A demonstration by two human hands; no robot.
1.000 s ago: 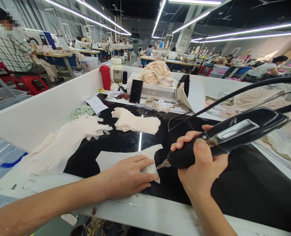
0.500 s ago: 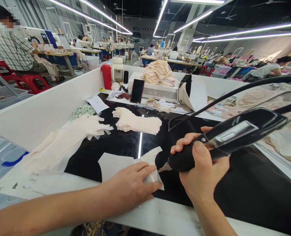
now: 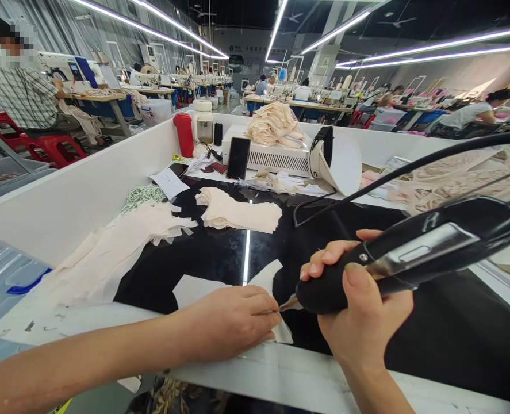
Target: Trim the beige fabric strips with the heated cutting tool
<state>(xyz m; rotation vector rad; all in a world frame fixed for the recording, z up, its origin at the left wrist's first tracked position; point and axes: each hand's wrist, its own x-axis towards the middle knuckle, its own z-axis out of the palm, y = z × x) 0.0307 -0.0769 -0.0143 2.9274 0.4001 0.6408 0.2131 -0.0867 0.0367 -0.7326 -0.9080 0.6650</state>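
My right hand (image 3: 369, 310) is wrapped round a black corded handheld tool (image 3: 410, 253) with a silver lever-like strip and a narrow metal tip. That tip reaches the fingertips of my left hand (image 3: 237, 322), beside the cloth. The left fingers are pinched together on a pale fabric piece (image 3: 265, 279), partly covered by the hand; its lower end shows right of the fingers. Another flat pale section (image 3: 196, 290) appears left of the hand; whether it is the same piece I cannot tell. Both lie on a glossy black surface (image 3: 160, 284).
Farther back lies a stack of cream fabric pieces (image 3: 241, 210), and a long pale pile (image 3: 108, 253) is at left. A phone (image 3: 238, 158) leans on a white box (image 3: 280, 158). The tool's cable (image 3: 367, 187) arches across the right. White walls (image 3: 86, 184) border the table.
My left fingers have drawn into a tighter pinch, and the fabric's lower end has shifted slightly down and right. The tool has moved a little right and down. A pale scrap now shows below the table edge.
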